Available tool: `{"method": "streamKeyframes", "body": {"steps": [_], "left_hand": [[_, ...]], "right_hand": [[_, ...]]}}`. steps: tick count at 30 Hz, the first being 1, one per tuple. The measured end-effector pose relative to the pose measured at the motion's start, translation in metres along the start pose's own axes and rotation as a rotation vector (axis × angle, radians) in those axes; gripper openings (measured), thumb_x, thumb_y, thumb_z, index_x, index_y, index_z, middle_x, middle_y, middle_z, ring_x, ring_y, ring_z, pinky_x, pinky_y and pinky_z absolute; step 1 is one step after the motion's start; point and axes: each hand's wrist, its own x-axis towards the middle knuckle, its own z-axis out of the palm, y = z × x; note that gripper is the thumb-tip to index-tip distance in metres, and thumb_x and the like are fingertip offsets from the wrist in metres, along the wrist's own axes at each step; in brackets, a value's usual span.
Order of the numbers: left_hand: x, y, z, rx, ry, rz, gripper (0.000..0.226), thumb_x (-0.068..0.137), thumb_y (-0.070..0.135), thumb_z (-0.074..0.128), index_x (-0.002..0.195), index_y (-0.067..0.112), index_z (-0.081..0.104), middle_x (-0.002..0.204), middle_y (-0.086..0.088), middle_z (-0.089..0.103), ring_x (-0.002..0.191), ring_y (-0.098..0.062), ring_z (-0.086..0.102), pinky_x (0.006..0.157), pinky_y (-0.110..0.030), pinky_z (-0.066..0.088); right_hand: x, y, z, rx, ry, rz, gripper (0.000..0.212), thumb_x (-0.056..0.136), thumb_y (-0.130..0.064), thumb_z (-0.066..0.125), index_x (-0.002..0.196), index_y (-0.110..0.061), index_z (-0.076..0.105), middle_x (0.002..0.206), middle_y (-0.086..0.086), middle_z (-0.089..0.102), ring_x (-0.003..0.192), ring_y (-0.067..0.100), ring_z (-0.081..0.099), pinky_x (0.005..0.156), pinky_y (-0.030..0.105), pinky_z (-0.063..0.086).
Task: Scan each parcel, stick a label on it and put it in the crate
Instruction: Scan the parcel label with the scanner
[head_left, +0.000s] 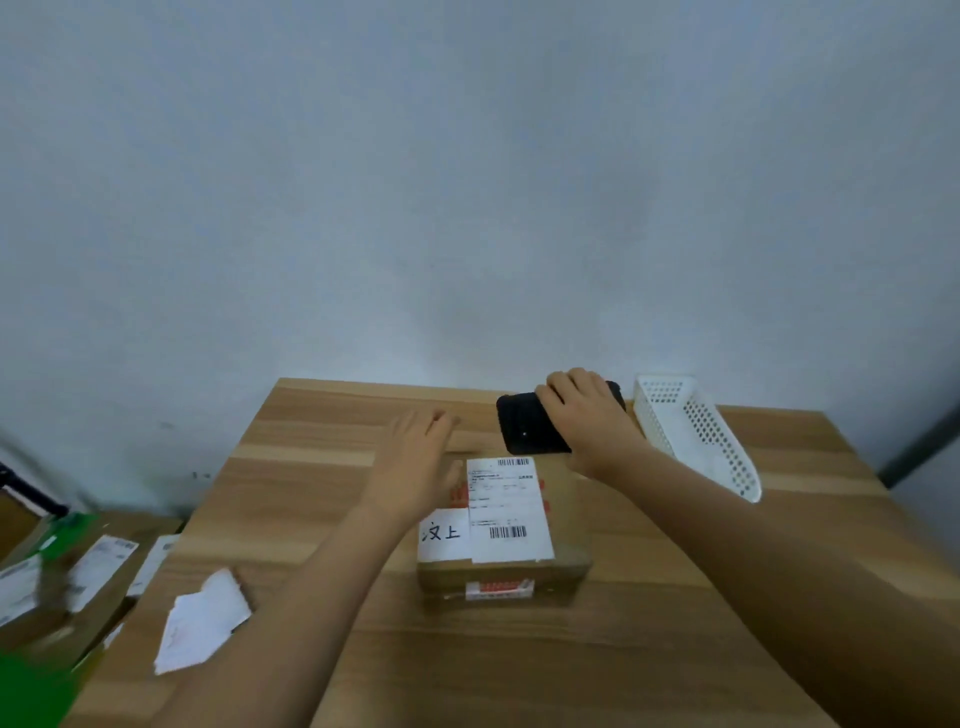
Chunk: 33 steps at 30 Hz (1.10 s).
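Parcel (a brown cardboard box) lies flat on the wooden table, just below the middle of the frame. It carries a printed shipping label on top, with a smaller white label bearing handwritten characters stuck just to its left.

Up and to the right, near the wall, sits a white perforated basket, its holed inner walls in plain view. At the lower left of the frame, off the table's edge, other labelled boxes lie by something green. The blur hides whether they are in it or beside it.

The hands are apart, above the parcel's two upper corners. The left hand hovers with straight fingers, holding nothing, its wrist crossing the box's upper-left corner. The right hand curls over a black scanner just above the box's upper edge — touching it or not, I cannot tell. Loose white sheets rest on the table at lower left.
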Motion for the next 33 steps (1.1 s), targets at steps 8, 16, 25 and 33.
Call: {"method": "streamKeyframes", "body": {"steps": [8,16,25,33], "left_hand": [[-0.004,0.043,0.008,0.086,-0.04,-0.099,0.057,0.087,0.035,0.063,0.139,0.022,0.043,0.136,0.003,0.045,0.127,-0.018,0.038,0.106,-0.033,0.03],[-0.005,0.057,0.012,0.128,-0.039,-0.131,0.055,0.089,0.034,0.06,0.14,0.022,0.042,0.138,0.003,0.045,0.129,-0.018,0.038,0.107,-0.032,0.027],[-0.013,0.059,0.014,0.119,-0.019,-0.138,0.052,0.087,0.031,0.062,0.136,0.019,0.047,0.133,0.002,0.049,0.122,-0.02,0.044,0.102,-0.033,0.032],[-0.026,0.043,0.003,0.104,0.041,-0.188,0.052,0.086,0.033,0.065,0.133,0.019,0.051,0.131,0.001,0.052,0.12,-0.021,0.047,0.102,-0.034,0.035]], "right_hand": [[0.01,0.034,-0.016,-0.34,0.04,-0.369,0.05,0.072,-0.021,0.074,0.118,-0.014,0.055,0.12,0.007,0.056,0.111,0.029,0.052,0.1,0.038,0.038],[0.02,0.035,-0.02,-0.466,0.057,-0.521,0.033,0.058,-0.027,0.078,0.089,-0.021,0.068,0.093,-0.002,0.064,0.089,0.021,0.061,0.086,0.03,0.046],[0.016,0.041,-0.023,-0.505,0.062,-0.519,0.038,0.074,-0.025,0.07,0.11,-0.019,0.058,0.113,0.0,0.058,0.106,0.023,0.055,0.097,0.033,0.04],[0.009,0.023,-0.012,-0.057,-0.018,-0.22,0.061,0.078,-0.022,0.068,0.131,-0.013,0.039,0.13,0.009,0.041,0.117,0.028,0.038,0.102,0.037,0.031]]}}
